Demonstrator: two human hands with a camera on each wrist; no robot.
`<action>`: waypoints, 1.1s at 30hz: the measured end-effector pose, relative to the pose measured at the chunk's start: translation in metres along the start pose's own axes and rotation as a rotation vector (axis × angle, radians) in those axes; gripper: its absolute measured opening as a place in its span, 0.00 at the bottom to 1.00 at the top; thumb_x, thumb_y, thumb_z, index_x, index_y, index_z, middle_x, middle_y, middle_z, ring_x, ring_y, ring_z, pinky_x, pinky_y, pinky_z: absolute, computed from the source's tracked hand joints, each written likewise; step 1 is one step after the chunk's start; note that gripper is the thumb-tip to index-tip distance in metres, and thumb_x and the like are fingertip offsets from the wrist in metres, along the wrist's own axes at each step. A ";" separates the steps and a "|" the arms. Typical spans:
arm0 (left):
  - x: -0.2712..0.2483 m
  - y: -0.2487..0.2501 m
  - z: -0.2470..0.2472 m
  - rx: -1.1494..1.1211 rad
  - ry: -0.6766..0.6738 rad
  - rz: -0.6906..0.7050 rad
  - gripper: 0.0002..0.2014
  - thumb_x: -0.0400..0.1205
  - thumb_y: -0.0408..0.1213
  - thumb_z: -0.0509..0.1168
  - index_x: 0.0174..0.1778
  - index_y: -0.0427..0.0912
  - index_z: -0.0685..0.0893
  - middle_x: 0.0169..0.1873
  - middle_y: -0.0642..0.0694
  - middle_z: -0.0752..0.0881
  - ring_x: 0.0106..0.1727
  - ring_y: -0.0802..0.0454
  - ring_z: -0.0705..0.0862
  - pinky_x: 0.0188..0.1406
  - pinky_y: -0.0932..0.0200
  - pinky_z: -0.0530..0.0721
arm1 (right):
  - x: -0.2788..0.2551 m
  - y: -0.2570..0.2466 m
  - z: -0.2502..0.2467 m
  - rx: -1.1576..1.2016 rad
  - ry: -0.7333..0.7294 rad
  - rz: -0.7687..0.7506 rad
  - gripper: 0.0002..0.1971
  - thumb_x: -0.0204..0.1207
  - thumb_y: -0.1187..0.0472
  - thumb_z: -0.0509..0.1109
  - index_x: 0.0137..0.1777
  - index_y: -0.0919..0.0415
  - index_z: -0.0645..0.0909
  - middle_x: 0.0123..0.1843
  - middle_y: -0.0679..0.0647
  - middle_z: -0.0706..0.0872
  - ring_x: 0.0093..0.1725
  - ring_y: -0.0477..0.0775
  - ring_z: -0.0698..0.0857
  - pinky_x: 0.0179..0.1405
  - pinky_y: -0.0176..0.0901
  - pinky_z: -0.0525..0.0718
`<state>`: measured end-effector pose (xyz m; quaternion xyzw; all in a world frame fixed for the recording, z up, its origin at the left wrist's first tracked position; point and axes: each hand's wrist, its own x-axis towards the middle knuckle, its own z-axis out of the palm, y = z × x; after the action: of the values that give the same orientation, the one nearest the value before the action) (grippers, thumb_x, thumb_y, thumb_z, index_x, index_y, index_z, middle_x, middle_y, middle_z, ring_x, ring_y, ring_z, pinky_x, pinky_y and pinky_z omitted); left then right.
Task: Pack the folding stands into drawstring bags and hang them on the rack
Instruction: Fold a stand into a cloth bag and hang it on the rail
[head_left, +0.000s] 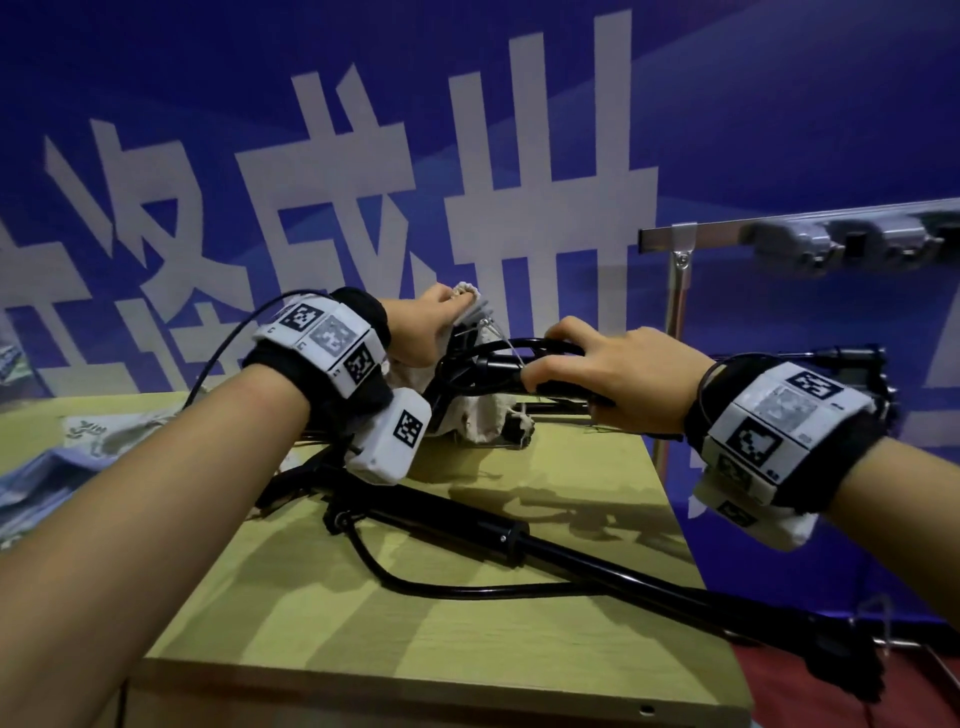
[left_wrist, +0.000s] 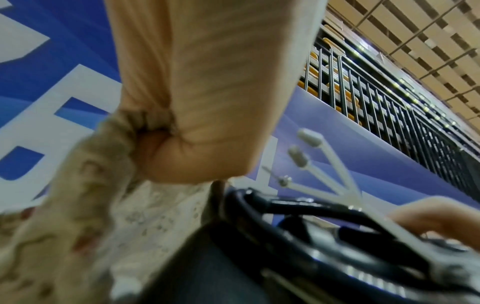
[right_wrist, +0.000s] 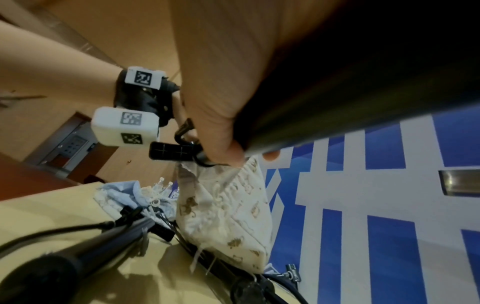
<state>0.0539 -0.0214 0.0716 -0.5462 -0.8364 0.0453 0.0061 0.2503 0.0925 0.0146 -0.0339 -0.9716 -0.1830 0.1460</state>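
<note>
Pinching bag (head_left: 470, 304) rim: left hand (head_left: 423, 332) | right hand (head_left: 618, 376) gripping stand (head_left: 498, 364)

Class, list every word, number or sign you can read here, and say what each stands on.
"成" (likely): large white character on the blue banner; its neighbours are cut off.
Wristband markers: coded squares, tiny print unreadable.
Drawstring bag: printed pattern, no readable words.
</note>
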 end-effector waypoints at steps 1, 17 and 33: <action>-0.003 0.003 -0.002 -0.031 -0.013 0.025 0.40 0.81 0.23 0.59 0.83 0.45 0.42 0.78 0.44 0.52 0.52 0.47 0.72 0.29 0.70 0.75 | 0.000 0.001 0.000 -0.006 -0.009 0.020 0.33 0.76 0.62 0.66 0.64 0.35 0.47 0.70 0.55 0.65 0.38 0.56 0.83 0.35 0.40 0.83; -0.022 0.046 -0.004 -0.068 0.017 0.032 0.41 0.81 0.24 0.56 0.81 0.38 0.33 0.80 0.42 0.47 0.42 0.42 0.79 0.31 0.57 0.78 | 0.003 0.023 -0.002 0.004 -0.034 0.256 0.34 0.75 0.64 0.67 0.75 0.41 0.56 0.67 0.54 0.66 0.37 0.54 0.80 0.37 0.43 0.85; -0.029 0.048 -0.021 -0.327 0.113 0.093 0.40 0.82 0.24 0.57 0.84 0.47 0.41 0.82 0.49 0.51 0.57 0.42 0.80 0.49 0.45 0.87 | 0.009 -0.004 -0.016 -0.511 -0.281 -0.088 0.30 0.83 0.65 0.55 0.78 0.41 0.47 0.73 0.63 0.59 0.33 0.54 0.73 0.28 0.41 0.71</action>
<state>0.1109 -0.0269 0.0895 -0.5797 -0.8048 -0.1218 -0.0377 0.2457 0.0828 0.0304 -0.0524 -0.9053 -0.4213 -0.0112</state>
